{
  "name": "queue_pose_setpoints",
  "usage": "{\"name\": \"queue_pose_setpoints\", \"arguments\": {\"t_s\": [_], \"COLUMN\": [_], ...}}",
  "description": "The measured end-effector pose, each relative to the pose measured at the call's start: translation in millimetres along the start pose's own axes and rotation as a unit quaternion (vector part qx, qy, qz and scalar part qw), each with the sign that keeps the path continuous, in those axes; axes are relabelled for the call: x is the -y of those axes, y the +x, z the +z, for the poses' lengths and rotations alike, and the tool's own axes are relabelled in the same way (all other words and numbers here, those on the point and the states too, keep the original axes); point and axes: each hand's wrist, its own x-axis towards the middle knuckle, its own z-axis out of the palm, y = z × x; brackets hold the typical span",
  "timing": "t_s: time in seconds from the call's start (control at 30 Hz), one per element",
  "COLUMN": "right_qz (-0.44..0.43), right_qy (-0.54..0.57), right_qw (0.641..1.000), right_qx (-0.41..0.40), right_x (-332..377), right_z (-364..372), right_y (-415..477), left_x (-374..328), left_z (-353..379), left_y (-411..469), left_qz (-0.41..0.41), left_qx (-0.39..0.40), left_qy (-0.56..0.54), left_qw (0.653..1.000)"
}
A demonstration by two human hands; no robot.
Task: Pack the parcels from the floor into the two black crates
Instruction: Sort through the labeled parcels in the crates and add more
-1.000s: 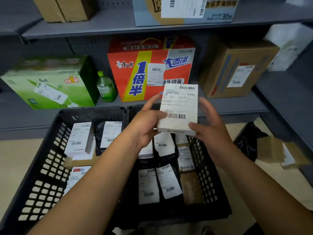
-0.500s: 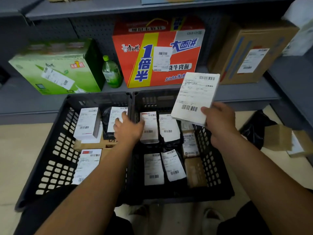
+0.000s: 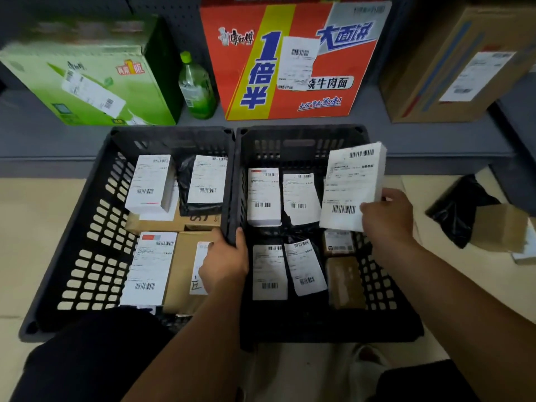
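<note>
Two black crates stand side by side on the floor, the left crate (image 3: pixel 87 227) and the right crate (image 3: pixel 385 285). Both hold several labelled parcels: white boxes, black bags and brown boxes. My right hand (image 3: pixel 388 216) grips a white labelled box (image 3: pixel 351 184) by its lower right corner, tilted above the right crate's far right side. My left hand (image 3: pixel 224 262) grips the wall where the two crates meet, thumb inside the right crate.
A grey shelf behind the crates carries a green carton (image 3: pixel 87 79), a green bottle (image 3: pixel 195 85), a red noodle carton (image 3: pixel 290 59) and a brown box (image 3: pixel 458 62). On the floor at right lie a black bag (image 3: pixel 458 207) and a brown parcel (image 3: pixel 501 227).
My left hand let go of the white box, reached into the crates, then drew back onto the wall between them. My right hand alone now carries the box, lower and further right.
</note>
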Motion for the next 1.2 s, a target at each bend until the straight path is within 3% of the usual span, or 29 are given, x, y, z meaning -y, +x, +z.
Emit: {"name": "queue_pose_setpoints", "arguments": {"t_s": [0.2,0.43,1.2], "right_qz": [0.131,0.221,0.277], "right_qy": [-0.081,-0.039,0.074], "right_qw": [0.988,0.967,0.942], "right_qx": [0.029,0.123,0.175], "right_x": [-76,-138,-178], "right_z": [50,77,76], "right_y": [-10,-21,-13], "left_x": [3,5,0], "left_z": [4,8,-4], "left_y": [6,6,-1], "left_qz": [0.003,0.001,0.005], "left_qx": [-0.004,-0.011,0.012], "left_qy": [0.007,-0.004,-0.005], "left_qw": [1.0,1.0,1.0]}}
